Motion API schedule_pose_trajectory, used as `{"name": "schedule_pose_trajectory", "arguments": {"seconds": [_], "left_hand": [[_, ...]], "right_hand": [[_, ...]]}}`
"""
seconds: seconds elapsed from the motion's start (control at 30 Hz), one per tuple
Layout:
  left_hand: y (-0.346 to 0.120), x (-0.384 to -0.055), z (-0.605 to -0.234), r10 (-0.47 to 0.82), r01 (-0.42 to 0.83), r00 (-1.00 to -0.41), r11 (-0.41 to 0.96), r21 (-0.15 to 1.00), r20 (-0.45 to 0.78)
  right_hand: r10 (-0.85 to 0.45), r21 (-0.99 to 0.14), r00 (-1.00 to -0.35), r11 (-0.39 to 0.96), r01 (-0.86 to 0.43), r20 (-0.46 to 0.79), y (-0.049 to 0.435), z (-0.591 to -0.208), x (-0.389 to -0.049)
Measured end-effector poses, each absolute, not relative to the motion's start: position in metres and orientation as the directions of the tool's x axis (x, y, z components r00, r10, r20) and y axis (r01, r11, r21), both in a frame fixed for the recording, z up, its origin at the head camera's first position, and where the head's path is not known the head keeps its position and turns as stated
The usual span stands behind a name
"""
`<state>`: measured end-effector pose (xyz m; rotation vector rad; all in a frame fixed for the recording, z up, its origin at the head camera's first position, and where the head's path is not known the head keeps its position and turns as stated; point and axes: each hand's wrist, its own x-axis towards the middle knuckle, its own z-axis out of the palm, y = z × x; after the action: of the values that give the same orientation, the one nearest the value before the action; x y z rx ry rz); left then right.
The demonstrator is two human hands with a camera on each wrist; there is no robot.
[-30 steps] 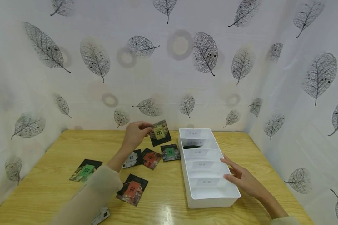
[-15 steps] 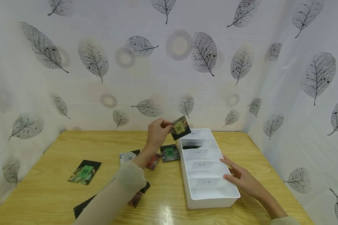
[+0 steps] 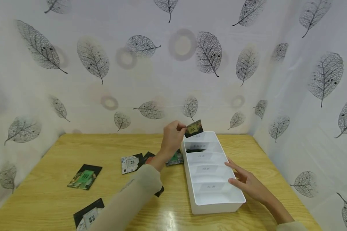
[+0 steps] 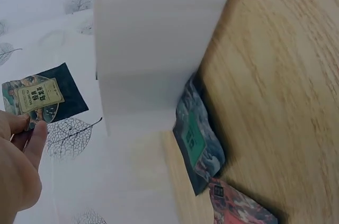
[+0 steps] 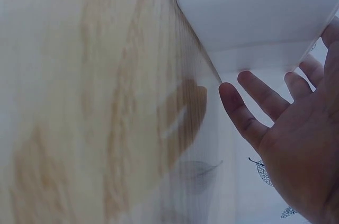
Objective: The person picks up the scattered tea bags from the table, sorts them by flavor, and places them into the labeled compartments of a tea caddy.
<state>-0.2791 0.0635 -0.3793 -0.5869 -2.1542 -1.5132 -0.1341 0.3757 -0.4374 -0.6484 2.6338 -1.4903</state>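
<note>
My left hand (image 3: 172, 138) pinches a tea sachet (image 3: 194, 129) with a yellow label by its edge. It holds the sachet, tilted, above the far compartment of a long white divided box (image 3: 215, 209). In the left wrist view, thumb and fingertips grip the sachet's lower corner. The box has several labelled compartments; a dark sachet (image 3: 196, 150) lies in the second from the far end. My right hand (image 3: 249, 185) is at the box's right side with fingers spread and fairly straight. In the right wrist view its fingertips are along the box wall (image 5: 254, 17).
Other sachets lie on the wooden table (image 3: 43, 199): a green-labelled one (image 3: 84, 177) and a white-labelled one (image 3: 89, 216) at left, another white-labelled one (image 3: 131, 163) nearer the middle. A green one (image 4: 193, 134) lies beside the box, next to a red one (image 4: 238, 208). A leaf-patterned curtain stands behind.
My left hand has carried the yellow-labelled sachet rightward, from above the table to over the box's far end. My right hand has stayed at the box's side.
</note>
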Motion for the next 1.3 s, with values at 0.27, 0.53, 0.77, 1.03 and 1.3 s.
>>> {"name": "schedule_pose_trajectory", "arguments": {"seconds": [0.27,0.53,0.77,1.03,1.3], "left_hand": [[0.073,-0.273,-0.398,0.289,0.623,-0.776,0.493,0.607,0.561],[0.075,-0.271,-0.414,0.397,0.653,-0.725,0.655,0.379,0.563],[0.074,-0.275,-0.419,0.428,0.608,-0.741,0.755,0.245,0.518],[0.078,-0.275,-0.411,0.493,0.551,-0.791,0.832,0.071,0.363],[0.076,-0.276,-0.41,0.506,0.566,-0.801,0.814,0.13,0.32]], "right_hand": [[-0.375,-0.841,-0.915,0.44,-0.314,0.146,0.374,-0.436,-0.134],[-0.384,-0.856,-0.913,0.416,-0.307,0.141,0.373,-0.434,-0.133],[-0.389,-0.864,-0.911,0.402,-0.305,0.14,0.374,-0.436,-0.134],[-0.383,-0.851,-0.914,0.427,-0.306,0.137,0.374,-0.436,-0.134],[-0.358,-0.844,-0.927,0.459,-0.277,0.11,0.375,-0.437,-0.133]]}}
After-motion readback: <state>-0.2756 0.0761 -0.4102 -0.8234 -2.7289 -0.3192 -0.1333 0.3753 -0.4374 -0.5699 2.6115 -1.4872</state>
